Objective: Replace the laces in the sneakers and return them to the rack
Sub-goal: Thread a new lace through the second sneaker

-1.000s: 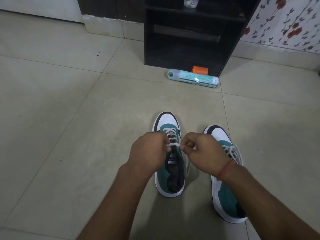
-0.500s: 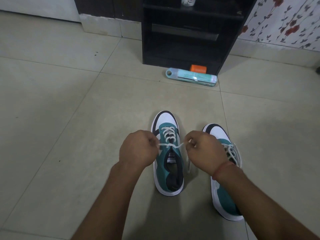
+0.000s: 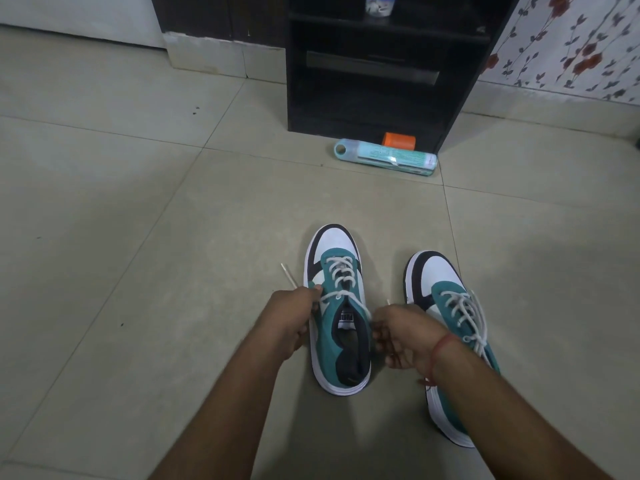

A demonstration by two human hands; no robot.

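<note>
Two teal, white and black sneakers stand on the tiled floor, toes pointing away from me. The left sneaker (image 3: pixel 337 344) has a white lace (image 3: pixel 341 271) threaded up its front. My left hand (image 3: pixel 294 315) grips one lace end, whose tip sticks out up and to the left. My right hand (image 3: pixel 403 336) grips the other end on the sneaker's right side, the lace pulled taut across the tongue. The right sneaker (image 3: pixel 446 306) is fully laced; my right forearm hides its heel.
A dark wooden rack (image 3: pixel 377 67) with open shelves stands straight ahead against the wall. In front of its base lie a teal tube-shaped package (image 3: pixel 384 157) and an orange block (image 3: pixel 399 140). Floral wallpaper (image 3: pixel 568 43) covers the right wall.
My hands have moved apart from above the tongue to either side of the left sneaker, drawing the lace ends outward and tight.
</note>
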